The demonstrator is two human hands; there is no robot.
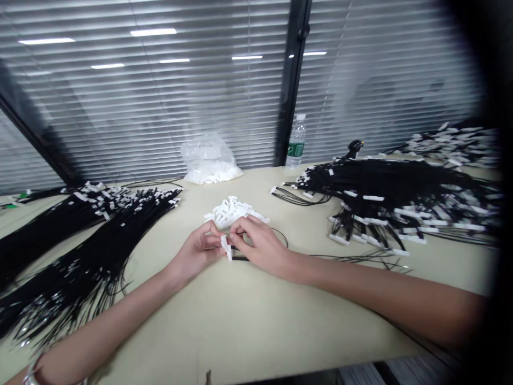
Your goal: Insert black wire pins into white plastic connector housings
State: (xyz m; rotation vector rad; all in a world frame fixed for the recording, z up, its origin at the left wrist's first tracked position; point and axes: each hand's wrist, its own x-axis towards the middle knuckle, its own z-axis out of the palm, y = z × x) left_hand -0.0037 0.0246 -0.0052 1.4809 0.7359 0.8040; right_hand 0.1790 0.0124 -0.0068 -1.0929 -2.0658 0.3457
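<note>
Near the middle of the table my left hand (pixel 202 247) pinches a white connector (pixel 226 247), which is tilted nearly upright. My right hand (pixel 260 243) is beside it, thumb and fingers pressed together on a thin black wire (pixel 240 258) at the connector's side. More black wires run out from under my right hand to the right. Just behind both hands lies a pile of loose white connectors (pixel 232 210). Whether the wire's tip sits inside the connector is too small to tell.
Bundles of black wires with white ends (pixel 100 235) cover the left side; a large heap of wires with white connectors (pixel 372 184) lies on the right. A plastic bag of white pieces (pixel 210 160) and a water bottle (pixel 295 143) stand at the back, before window blinds (pixel 180 96).
</note>
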